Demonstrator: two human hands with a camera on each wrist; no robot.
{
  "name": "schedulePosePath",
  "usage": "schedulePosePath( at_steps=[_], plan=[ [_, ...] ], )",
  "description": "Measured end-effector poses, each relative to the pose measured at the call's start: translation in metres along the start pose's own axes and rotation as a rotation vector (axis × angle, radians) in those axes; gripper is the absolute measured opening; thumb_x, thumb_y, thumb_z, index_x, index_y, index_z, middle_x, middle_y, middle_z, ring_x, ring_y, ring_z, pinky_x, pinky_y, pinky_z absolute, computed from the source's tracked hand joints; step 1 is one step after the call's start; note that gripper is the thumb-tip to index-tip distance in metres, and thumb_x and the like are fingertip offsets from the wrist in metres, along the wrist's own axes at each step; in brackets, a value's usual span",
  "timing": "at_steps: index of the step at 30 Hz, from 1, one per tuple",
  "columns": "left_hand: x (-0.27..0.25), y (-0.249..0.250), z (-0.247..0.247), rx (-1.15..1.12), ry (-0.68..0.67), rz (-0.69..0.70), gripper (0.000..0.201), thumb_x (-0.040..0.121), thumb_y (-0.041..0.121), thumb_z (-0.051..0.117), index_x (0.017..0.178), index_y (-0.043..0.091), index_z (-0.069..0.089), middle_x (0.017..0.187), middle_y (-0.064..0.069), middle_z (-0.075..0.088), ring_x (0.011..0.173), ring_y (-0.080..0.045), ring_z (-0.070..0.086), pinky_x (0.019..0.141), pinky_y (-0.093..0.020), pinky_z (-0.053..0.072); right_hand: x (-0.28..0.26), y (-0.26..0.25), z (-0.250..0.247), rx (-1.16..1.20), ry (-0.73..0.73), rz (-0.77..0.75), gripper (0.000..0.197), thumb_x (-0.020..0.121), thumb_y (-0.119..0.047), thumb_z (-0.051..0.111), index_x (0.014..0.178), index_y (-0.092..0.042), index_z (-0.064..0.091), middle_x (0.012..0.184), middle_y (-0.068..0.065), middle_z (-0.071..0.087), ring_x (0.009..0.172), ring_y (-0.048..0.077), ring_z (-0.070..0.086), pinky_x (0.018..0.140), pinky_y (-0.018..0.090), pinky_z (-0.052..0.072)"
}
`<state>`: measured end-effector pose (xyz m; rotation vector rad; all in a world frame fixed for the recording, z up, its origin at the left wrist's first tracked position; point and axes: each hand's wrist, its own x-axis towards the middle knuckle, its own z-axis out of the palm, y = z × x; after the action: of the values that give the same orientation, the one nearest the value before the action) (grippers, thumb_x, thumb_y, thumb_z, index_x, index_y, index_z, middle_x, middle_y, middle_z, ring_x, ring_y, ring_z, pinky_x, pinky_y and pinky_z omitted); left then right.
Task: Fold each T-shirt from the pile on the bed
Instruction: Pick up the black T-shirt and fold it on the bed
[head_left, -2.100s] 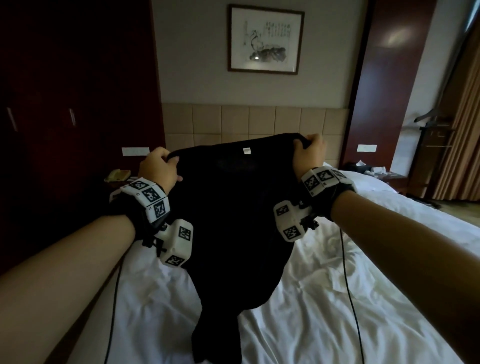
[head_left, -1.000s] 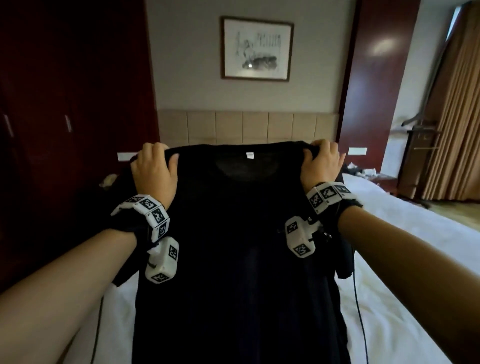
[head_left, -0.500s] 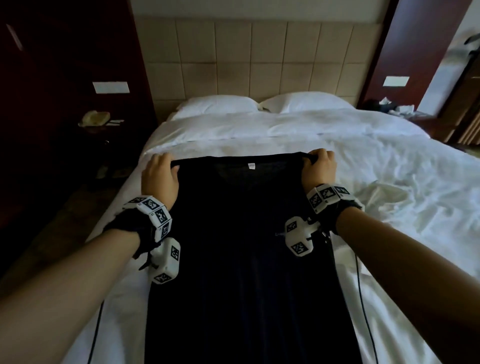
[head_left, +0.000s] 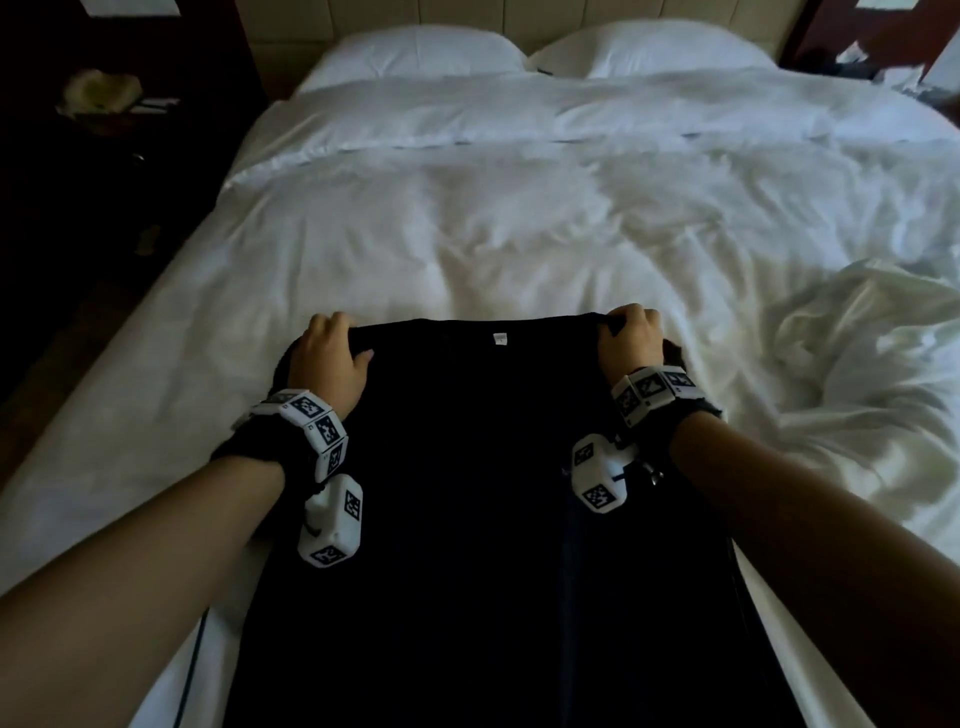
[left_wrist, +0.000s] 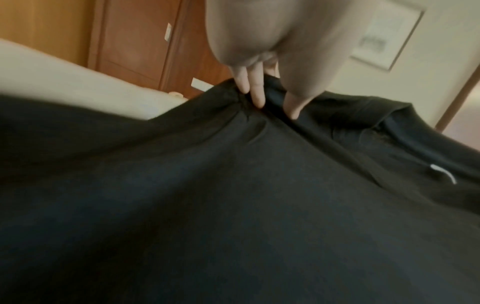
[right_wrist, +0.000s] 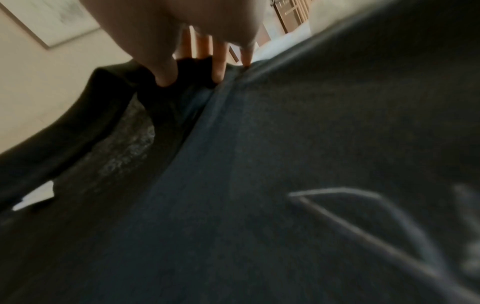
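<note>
Both hands grasp the shoulders of a black T-shirt spread on the bed.

The left hand pinches the left shoulder, its fingers curled into the fabric; the right hand grips the right shoulder the same way. The black T-shirt lies flat between them, its white neck label facing up, on the white duvet. Two pillows sit at the head.

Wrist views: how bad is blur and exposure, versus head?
Head view: dim, black T-shirt almost detailless, white bed bright, edges bowed by the wide lens. Left wrist view: soft, left hand and wall picture smeared. Right wrist view: blurrier, right hand and fabric streaked.
</note>
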<state>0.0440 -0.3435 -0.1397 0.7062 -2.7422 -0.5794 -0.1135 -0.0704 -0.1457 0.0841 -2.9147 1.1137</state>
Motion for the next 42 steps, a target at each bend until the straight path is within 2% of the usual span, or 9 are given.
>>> schedulePosePath(
  at_steps=[7,13,18,21,25,31,34,38,42],
  plan=[
    [-0.002,-0.032,0.027,-0.187,-0.16,-0.068,0.069,0.088,0.015,0.065,0.146,0.012,0.028,0.14,-0.023,0.037,0.125,-0.039,0.043,0.102,-0.048,0.039,-0.005,0.012,0.026,-0.031,-0.103,0.038,0.05,0.094,-0.032,0.053,0.137,-0.009,0.04,0.146,0.01,0.033,0.122,0.032,0.049,0.098,0.039,0.039],
    [-0.021,-0.05,-0.01,-0.118,-0.08,-0.191,0.059,0.091,0.023,0.061,0.143,0.014,0.034,0.14,-0.021,0.04,0.128,-0.041,0.037,0.104,-0.05,0.035,-0.036,-0.016,0.02,-0.033,-0.095,-0.032,0.05,0.093,-0.032,0.054,0.136,-0.011,0.042,0.144,0.01,0.036,0.128,0.031,0.042,0.107,0.043,0.034],
    [-0.058,-0.088,-0.043,-0.146,-0.116,-0.532,0.048,0.092,0.029,0.056,0.131,0.001,0.047,0.132,-0.026,0.048,0.117,-0.041,0.049,0.094,-0.044,0.04,-0.075,-0.046,0.037,-0.104,-0.365,-0.083,0.054,0.089,-0.039,0.059,0.135,-0.014,0.047,0.138,0.013,0.045,0.124,0.033,0.046,0.105,0.043,0.038],
    [-0.077,-0.111,-0.045,-0.46,-0.211,-0.696,0.032,0.096,0.028,0.053,0.099,-0.003,0.061,0.11,-0.023,0.063,0.085,-0.032,0.063,0.074,-0.035,0.051,-0.096,-0.057,0.055,-0.114,-0.57,-0.055,0.062,0.089,-0.041,0.059,0.14,-0.01,0.042,0.14,0.011,0.046,0.128,0.028,0.046,0.106,0.036,0.038],
    [-0.087,-0.112,-0.043,-0.979,-0.35,-0.831,0.031,0.096,0.032,0.054,0.078,0.007,0.054,0.064,-0.006,0.055,0.043,-0.014,0.053,0.044,-0.022,0.046,-0.106,-0.058,0.074,-0.143,-0.697,0.031,0.072,0.089,-0.044,0.059,0.146,-0.01,0.031,0.148,0.011,0.038,0.135,0.028,0.038,0.111,0.036,0.032],
    [-0.077,-0.104,-0.027,-1.338,-0.636,-0.795,0.042,0.096,0.049,0.039,0.118,0.019,0.059,0.096,-0.006,0.068,0.084,-0.022,0.065,0.069,-0.035,0.051,-0.095,-0.064,0.075,-0.187,-0.729,0.069,0.067,0.092,-0.043,0.055,0.145,-0.008,0.034,0.149,0.01,0.036,0.136,0.028,0.036,0.107,0.03,0.031],
    [-0.074,-0.102,-0.025,-1.423,-0.481,-0.835,0.038,0.094,0.041,0.051,0.123,0.018,0.06,0.103,-0.007,0.07,0.086,-0.025,0.069,0.072,-0.036,0.055,-0.091,-0.064,0.074,-0.218,-0.751,0.064,0.068,0.092,-0.043,0.054,0.146,-0.008,0.032,0.15,0.01,0.034,0.138,0.027,0.034,0.11,0.029,0.029],
    [-0.07,-0.116,-0.024,-1.295,0.186,-0.818,0.033,0.084,0.007,0.065,0.117,0.012,0.057,0.115,-0.012,0.063,0.1,-0.032,0.063,0.087,-0.044,0.053,-0.092,-0.062,0.077,-0.184,-0.743,0.079,0.068,0.09,-0.041,0.058,0.145,-0.008,0.035,0.148,0.01,0.038,0.135,0.027,0.038,0.111,0.031,0.032],
    [-0.081,-0.138,-0.029,-0.98,0.458,-0.754,0.022,0.079,-0.011,0.051,0.075,0.01,0.045,0.077,-0.007,0.052,0.066,-0.022,0.053,0.056,-0.022,0.048,-0.094,-0.062,0.081,-0.195,-0.709,0.086,0.067,0.091,-0.038,0.059,0.145,-0.007,0.034,0.148,0.011,0.037,0.136,0.028,0.037,0.11,0.031,0.031]
  ],
)
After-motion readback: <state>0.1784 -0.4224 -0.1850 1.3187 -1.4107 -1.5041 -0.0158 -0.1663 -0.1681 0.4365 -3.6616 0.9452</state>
